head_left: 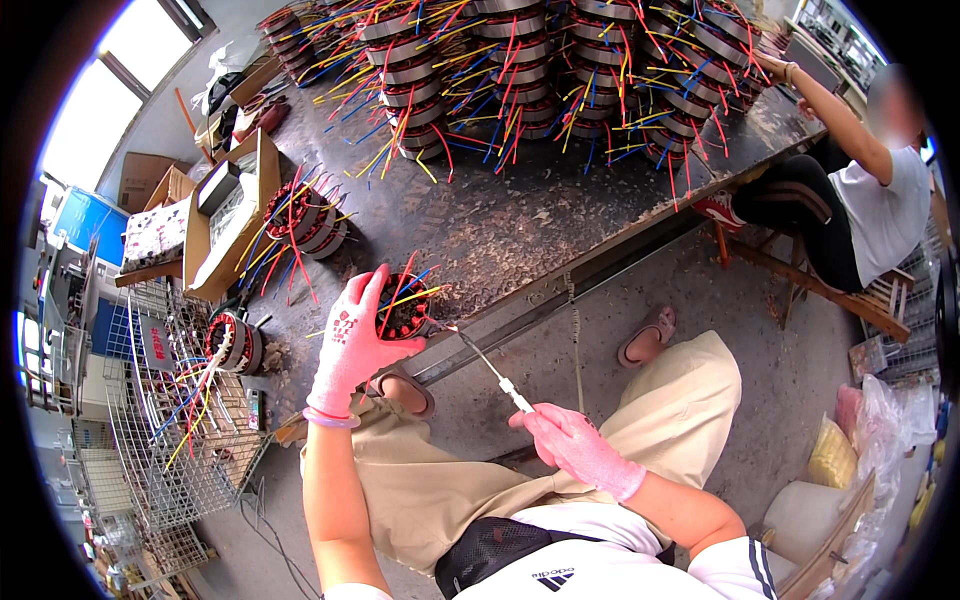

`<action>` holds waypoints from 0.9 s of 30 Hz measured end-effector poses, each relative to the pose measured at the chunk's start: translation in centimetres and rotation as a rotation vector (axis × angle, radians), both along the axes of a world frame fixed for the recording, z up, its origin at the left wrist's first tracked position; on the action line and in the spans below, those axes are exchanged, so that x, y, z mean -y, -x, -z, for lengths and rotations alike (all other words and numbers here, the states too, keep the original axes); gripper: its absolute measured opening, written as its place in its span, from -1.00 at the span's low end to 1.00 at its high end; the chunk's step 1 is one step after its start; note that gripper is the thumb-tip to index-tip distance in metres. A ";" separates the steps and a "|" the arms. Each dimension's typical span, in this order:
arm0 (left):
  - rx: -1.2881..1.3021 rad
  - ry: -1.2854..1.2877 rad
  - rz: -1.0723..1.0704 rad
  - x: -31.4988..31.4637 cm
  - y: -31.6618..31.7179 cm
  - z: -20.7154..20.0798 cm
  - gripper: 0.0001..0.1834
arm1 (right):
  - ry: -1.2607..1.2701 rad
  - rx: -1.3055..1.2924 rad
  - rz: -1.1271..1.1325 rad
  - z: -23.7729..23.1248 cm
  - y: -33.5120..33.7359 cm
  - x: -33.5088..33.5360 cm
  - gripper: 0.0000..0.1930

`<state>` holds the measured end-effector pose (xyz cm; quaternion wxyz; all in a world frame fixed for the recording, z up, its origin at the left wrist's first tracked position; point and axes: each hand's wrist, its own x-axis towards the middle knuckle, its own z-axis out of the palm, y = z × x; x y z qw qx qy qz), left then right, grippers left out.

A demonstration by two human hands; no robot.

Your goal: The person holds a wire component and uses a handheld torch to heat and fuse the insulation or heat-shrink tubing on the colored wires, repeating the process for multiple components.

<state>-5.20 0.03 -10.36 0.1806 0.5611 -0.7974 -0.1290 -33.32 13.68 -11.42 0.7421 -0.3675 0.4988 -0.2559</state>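
Note:
My left hand (352, 345), in a pink glove, grips a round motor stator (405, 312) with copper windings and red, yellow and blue wires, at the front edge of the dark workbench (500, 225). My right hand (575, 443), also gloved in pink, holds a thin metal tool with a white handle (492, 371). The tool's tip reaches to the stator's right side. My knees in beige trousers show below the bench.
Stacks of wired stators (560, 70) fill the far bench. Two more stators (305, 220) lie at the left, beside an open cardboard box (235, 215). A wire basket (175, 420) with stators stands at the lower left. Another person (860, 190) sits at the right.

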 end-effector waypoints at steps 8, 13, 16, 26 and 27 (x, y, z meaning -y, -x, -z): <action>0.001 0.001 0.001 0.0 0.0 0.0 0.09 | 0.018 0.034 0.013 0.6 0.1 -0.4 -0.65; 0.008 -0.001 -0.003 0.0 0.0 0.0 0.09 | 0.003 0.017 0.004 -0.2 0.1 -0.1 -0.71; 0.005 -0.001 0.000 0.0 0.0 0.0 0.09 | -0.025 0.030 0.010 -0.2 0.2 -0.1 -0.71; 0.010 -0.001 0.007 0.0 0.0 0.0 0.10 | -0.012 0.002 0.004 -0.3 0.2 -0.1 -0.71; 0.007 -0.002 0.006 0.0 0.0 -0.1 0.10 | -0.009 0.002 0.004 -0.2 0.2 -0.1 -0.71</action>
